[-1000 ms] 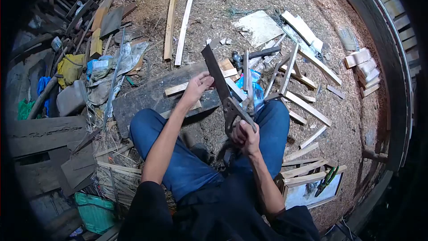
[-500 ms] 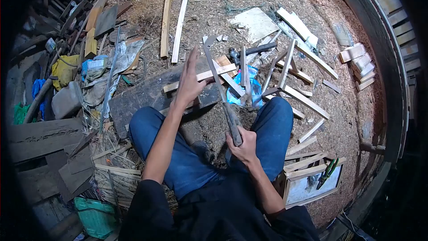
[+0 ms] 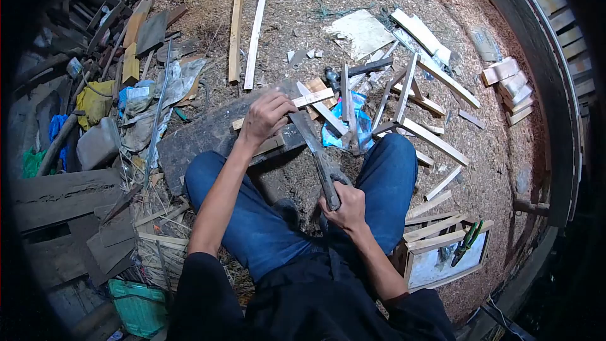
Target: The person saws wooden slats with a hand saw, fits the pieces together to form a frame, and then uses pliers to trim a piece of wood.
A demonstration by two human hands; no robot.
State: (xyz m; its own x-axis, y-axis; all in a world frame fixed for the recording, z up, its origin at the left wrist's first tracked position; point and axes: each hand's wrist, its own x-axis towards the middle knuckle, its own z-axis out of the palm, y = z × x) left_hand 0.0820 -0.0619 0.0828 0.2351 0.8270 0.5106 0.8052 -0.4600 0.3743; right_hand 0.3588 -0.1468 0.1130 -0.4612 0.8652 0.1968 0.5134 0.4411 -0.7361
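Observation:
My right hand [image 3: 346, 205] is closed around the long dark handle of a machete-like blade [image 3: 305, 131], which points up and left. The blade's far end reaches a pale wooden strip [image 3: 314, 99]. My left hand [image 3: 268, 115] is closed over that strip, fingers bent, right beside the blade's end; the hand hides part of the strip and perhaps the blade's tip. Beneath the strip lies a dark, worn wooden block [image 3: 196, 136], between and beyond my knees.
A hammer [image 3: 363, 72] lies past the block near a blue plastic bag [image 3: 360, 120]. Right of it stands a frame of joined wooden strips [image 3: 407, 95]. A small framed box [image 3: 442, 259] bears green-handled pliers [image 3: 468, 243]. Scrap wood and a yellow cloth [image 3: 96, 102] fill the left side.
My left hand has gone from flat and raised to closed over the strip. The blade has come down, its hooked tip no longer showing beyond the strip.

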